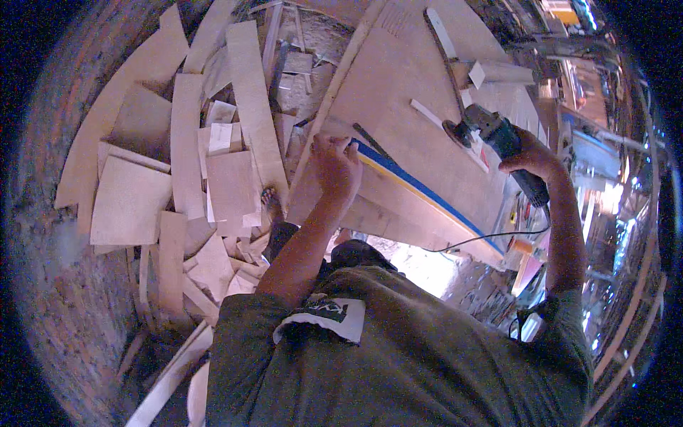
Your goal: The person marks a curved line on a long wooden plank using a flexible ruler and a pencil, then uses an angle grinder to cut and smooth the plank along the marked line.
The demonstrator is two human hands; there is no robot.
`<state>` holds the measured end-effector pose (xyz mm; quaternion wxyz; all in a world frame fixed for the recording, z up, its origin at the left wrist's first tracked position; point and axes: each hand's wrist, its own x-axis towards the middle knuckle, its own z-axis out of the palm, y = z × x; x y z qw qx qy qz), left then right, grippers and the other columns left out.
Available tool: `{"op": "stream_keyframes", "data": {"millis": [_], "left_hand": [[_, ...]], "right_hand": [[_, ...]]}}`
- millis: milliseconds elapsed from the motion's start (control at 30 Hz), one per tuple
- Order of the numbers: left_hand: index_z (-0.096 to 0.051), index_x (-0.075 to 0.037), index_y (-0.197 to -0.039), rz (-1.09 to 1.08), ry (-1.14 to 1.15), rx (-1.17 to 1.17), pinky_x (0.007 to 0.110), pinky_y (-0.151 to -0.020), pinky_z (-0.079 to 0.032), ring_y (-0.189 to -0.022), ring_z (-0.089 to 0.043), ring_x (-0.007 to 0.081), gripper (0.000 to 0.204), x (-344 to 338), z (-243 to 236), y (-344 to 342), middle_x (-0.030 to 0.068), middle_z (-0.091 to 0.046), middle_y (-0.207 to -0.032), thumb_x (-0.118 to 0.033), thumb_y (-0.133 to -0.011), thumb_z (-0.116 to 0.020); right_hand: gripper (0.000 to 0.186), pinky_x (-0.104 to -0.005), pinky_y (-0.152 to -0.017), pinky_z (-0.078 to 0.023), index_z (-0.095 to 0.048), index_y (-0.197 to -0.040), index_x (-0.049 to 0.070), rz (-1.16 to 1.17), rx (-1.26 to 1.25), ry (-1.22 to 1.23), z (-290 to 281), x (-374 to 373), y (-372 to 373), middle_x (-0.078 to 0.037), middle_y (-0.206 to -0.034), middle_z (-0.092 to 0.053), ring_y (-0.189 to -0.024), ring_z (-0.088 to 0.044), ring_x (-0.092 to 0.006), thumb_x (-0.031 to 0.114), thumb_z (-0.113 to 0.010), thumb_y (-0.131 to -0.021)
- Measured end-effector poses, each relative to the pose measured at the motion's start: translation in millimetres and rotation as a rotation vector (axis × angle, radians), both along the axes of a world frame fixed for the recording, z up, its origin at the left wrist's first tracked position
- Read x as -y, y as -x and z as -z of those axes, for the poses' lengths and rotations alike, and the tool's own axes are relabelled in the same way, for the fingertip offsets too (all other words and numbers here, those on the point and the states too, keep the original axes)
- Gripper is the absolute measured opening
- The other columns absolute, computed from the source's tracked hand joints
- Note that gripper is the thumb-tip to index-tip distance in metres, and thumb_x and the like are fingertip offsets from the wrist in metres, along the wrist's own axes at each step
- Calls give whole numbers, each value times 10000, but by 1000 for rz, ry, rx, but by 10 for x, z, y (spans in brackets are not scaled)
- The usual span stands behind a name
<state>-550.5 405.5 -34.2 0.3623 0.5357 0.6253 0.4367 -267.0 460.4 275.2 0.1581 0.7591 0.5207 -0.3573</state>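
My left hand (338,165) has its fingers curled on the near-left end of a long blue-and-yellow strip (420,186) lying along a plywood panel (384,78). A narrow dark strip (371,140) lies beside it. My right hand (530,153) grips a dark angle grinder (496,134), its disc (458,132) tilted over the panel, near a pale wooden slat (425,114). The grinder's cord (484,236) loops down from the tool toward my body.
Many plywood offcuts (131,203) lie piled on the left, beside my bare foot (272,203). More slats (498,71) lie on the panel's far part. Cluttered timber and shelving (590,142) stand at the right, with small tools (514,213) beside the panel.
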Motion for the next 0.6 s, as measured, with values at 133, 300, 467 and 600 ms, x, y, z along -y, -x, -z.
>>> {"op": "stream_keyframes", "data": {"millis": [133,300,467,600], "left_hand": [[-749,-21,-897,37,-35,-17,444,-926,-472,-1043,-578,326,159,-6,-95,64,134,-611,-1026,-147,-807,-783],[-740,-77,-1013,67,-61,-153,483,-956,-440,-1064,-576,324,290,25,-102,150,103,-623,-1048,-218,-769,-809],[-677,-103,-1217,372,-265,-312,508,-1026,-399,-1140,-572,328,551,-125,-501,64,114,-637,-1156,-331,-737,-824],[-594,-103,-1356,932,-208,-497,512,-1050,-417,-1216,-560,330,757,-264,-740,-392,132,-620,-1248,-403,-707,-844]], "right_hand": [[731,-336,-818,-513,-632,-1241,31,-12,91,-90,197,553,-478,-16,-972,-663,-849,-591,-152,169,-918,-583],[738,-327,-813,-520,-614,-1265,51,402,-249,-111,218,989,-102,-5,-974,-656,-837,-602,-152,153,-925,-604],[675,-329,-714,-558,-586,-1241,43,600,-262,-254,480,1923,-233,-18,-901,-630,-772,-646,-157,100,-893,-642],[554,-332,-665,-575,-637,-1141,47,966,-368,-374,624,2803,-183,-31,-897,-679,-763,-684,-171,133,-882,-651]]}}
